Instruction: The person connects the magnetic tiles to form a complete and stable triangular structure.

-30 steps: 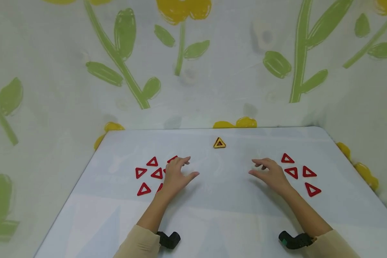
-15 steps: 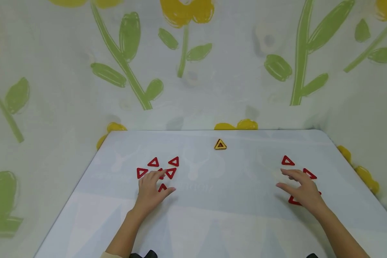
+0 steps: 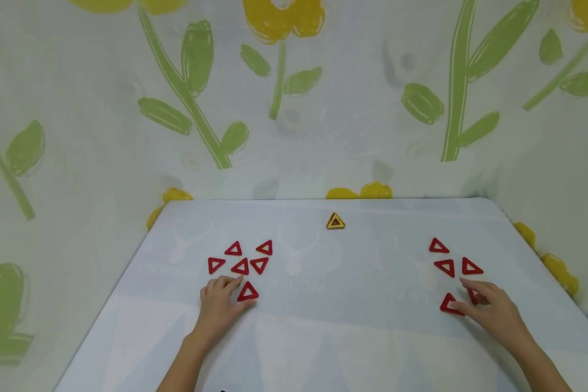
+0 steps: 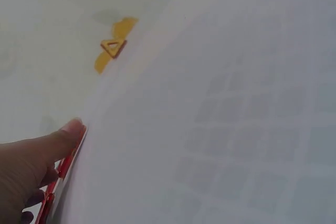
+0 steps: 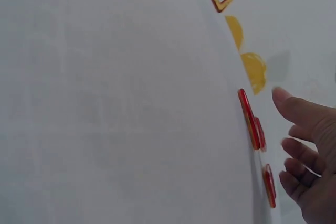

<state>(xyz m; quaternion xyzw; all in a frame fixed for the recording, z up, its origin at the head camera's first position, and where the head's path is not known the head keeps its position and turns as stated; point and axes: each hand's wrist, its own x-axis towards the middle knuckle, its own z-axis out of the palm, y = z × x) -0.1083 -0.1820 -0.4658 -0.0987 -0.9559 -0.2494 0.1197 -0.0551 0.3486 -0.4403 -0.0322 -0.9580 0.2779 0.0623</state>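
In the head view my left hand [image 3: 216, 311] is low over the left group of red triangle frames, thumb and forefinger apart on either side of one red triangle [image 3: 247, 292]. In the left wrist view the thumb [image 4: 72, 128] overlaps the edge of a red piece; contact is unclear. A triangle seen earlier at the hand's place is hidden. My right hand [image 3: 497, 314] hovers at the right group, its thumb over a red triangle [image 3: 448, 305]. Another red triangle [image 3: 472, 295] shows partly between thumb and forefinger. The right wrist view has this hand [image 5: 315, 150] with fingers loosely bent, holding nothing.
A yellow triangle [image 3: 335, 221] lies near the far edge of the white table [image 3: 343, 337]. Left of centre are several more red triangles, including one at the far left [image 3: 215, 265]. Others lie at right, such as this red triangle [image 3: 438, 246]. Flower-patterned fabric [image 3: 343, 125] surrounds the table.
Both hands have moved outward and nearer the person, from the table's middle to the two red groups. The thumb and forefinger of the right hand have come down around the near pieces.
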